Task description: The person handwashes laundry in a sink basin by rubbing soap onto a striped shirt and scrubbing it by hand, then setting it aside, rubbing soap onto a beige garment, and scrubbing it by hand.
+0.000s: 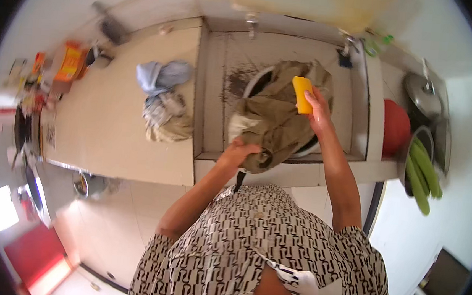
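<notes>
A wet-looking olive-brown cloth garment [280, 109] is bunched over a round basin [258, 82] in the sunken tiled sink [215, 121]. My left hand [237, 154] grips the garment's rolled near edge at the sink's front. In my right hand [318, 108] is a yellow bar of soap [302, 95], held above the garment's right part. Most of the basin is hidden beneath the cloth.
Crumpled blue-grey [162, 75] and patterned cloths [165, 115] lie on the left counter [112, 137]. A tap [251, 24] projects from the back wall. Right of the sink are a red round item [394, 129], a metal bowl with long green vegetables [421, 174] and a lidded pot [420, 97].
</notes>
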Available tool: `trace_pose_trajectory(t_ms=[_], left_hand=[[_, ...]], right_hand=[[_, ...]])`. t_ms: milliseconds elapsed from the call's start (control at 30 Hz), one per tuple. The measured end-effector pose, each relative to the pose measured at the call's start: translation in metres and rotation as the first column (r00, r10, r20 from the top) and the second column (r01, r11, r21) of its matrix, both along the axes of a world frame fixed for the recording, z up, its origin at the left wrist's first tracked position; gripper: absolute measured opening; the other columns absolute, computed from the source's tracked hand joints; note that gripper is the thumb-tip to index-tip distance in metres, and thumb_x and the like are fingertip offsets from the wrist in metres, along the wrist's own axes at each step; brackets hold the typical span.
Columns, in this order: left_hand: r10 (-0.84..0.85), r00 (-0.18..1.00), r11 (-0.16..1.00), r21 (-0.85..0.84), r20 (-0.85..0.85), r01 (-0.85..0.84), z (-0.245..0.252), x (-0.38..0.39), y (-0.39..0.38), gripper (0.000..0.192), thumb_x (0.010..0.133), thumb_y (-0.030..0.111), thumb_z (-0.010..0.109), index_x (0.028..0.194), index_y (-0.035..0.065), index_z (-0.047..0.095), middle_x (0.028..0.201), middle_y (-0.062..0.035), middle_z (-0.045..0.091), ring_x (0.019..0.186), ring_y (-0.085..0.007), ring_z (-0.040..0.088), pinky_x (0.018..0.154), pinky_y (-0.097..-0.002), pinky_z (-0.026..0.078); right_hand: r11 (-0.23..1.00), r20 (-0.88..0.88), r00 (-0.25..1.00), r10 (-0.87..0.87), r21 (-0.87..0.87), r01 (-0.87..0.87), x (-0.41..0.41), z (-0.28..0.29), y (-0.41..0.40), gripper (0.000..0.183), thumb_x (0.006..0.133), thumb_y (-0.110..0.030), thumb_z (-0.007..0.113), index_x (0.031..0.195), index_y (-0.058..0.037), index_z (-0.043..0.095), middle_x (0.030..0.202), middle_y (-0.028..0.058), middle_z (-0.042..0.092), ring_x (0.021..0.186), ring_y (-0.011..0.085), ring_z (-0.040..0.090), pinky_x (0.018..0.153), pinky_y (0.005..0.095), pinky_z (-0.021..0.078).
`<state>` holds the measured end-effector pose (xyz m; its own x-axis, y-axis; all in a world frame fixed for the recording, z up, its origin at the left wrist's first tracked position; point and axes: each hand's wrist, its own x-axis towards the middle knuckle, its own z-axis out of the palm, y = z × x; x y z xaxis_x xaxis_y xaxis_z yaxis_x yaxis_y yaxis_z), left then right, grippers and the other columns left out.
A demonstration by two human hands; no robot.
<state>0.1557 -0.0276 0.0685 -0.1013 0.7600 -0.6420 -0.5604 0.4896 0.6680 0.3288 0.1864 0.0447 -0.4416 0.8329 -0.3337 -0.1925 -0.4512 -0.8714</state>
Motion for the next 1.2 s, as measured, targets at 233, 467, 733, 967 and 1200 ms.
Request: trace_pose_trajectory(t_ms=[233, 467, 733, 967, 1200], left_hand=[[-0.087, 0.985, 0.986, -0.152, -0.151, 0.064, -0.036, 0.010, -0.015, 0.042, 0.074, 0.016, 0.073, 0.107, -0.0036, 0.055, 0.093, -0.0079, 0.062, 0.074, -0.0136, 0.055, 0.057, -0.0264, 0.039], [0.158, 0.977, 0.983, 0.114, -0.142, -0.142, -0.029, -0.017, -0.044, 0.025, 0.077, 0.019, 0.073, 0.089, 0.0014, 0.060, 0.082, -0.0030, 0.061, 0.072, -0.0103, 0.053, 0.056, -0.0281, 0.038], [0.093, 0.963, 0.992, -0.055, -0.254, -0.110, -0.035, -0.041, -0.059, 0.031, 0.075, 0.018, 0.075, 0.092, -0.0003, 0.057, 0.096, -0.0069, 0.061, 0.090, -0.0162, 0.054, 0.084, -0.0333, 0.041], [-0.151, 0.663, 0.987, -0.079, -0.733, 0.138, -0.035, -0.045, -0.058, 0.031, 0.078, 0.023, 0.072, 0.083, -0.0063, 0.065, 0.074, -0.0088, 0.066, 0.067, -0.0126, 0.057, 0.062, -0.0321, 0.046], [-0.304, -0.073, 0.933, -0.312, -0.950, 0.180, 0.039, -0.011, -0.011, 0.038, 0.070, 0.034, 0.076, 0.068, -0.0019, 0.063, 0.066, -0.0216, 0.060, 0.067, -0.0387, 0.061, 0.061, -0.0450, 0.047]], right_hand=[[0.766, 0.048, 0.805, 0.591, 0.280, -0.579, -0.185, 0.058, -0.082, 0.057, 0.086, -0.019, 0.065, 0.136, -0.0018, 0.043, 0.121, 0.0080, 0.056, 0.102, 0.0139, 0.056, 0.082, 0.0282, 0.0476], [0.401, 0.488, 0.768, 0.414, 0.660, -0.635, -0.307, -0.016, -0.155, 0.057, 0.078, -0.005, 0.061, 0.133, -0.0024, 0.043, 0.117, 0.0245, 0.052, 0.108, 0.0383, 0.053, 0.090, 0.0409, 0.0450], [0.226, 0.612, 0.773, 0.168, 0.739, -0.634, -0.190, -0.005, -0.053, 0.039, 0.077, -0.014, 0.065, 0.115, -0.0076, 0.062, 0.102, 0.0163, 0.063, 0.100, 0.0348, 0.058, 0.086, 0.0442, 0.0467], [0.021, 0.693, 0.382, -0.611, 0.497, -0.867, 0.049, -0.083, 0.058, 0.025, 0.079, -0.018, 0.065, 0.100, -0.0048, 0.063, 0.091, 0.0140, 0.065, 0.090, 0.0324, 0.061, 0.080, 0.0447, 0.0475], [0.650, 0.698, 0.675, 0.239, 0.401, -0.645, 0.080, 0.012, 0.041, 0.025, 0.085, -0.019, 0.066, 0.100, 0.0004, 0.063, 0.076, 0.0060, 0.063, 0.071, 0.0183, 0.059, 0.066, 0.0313, 0.0445]])
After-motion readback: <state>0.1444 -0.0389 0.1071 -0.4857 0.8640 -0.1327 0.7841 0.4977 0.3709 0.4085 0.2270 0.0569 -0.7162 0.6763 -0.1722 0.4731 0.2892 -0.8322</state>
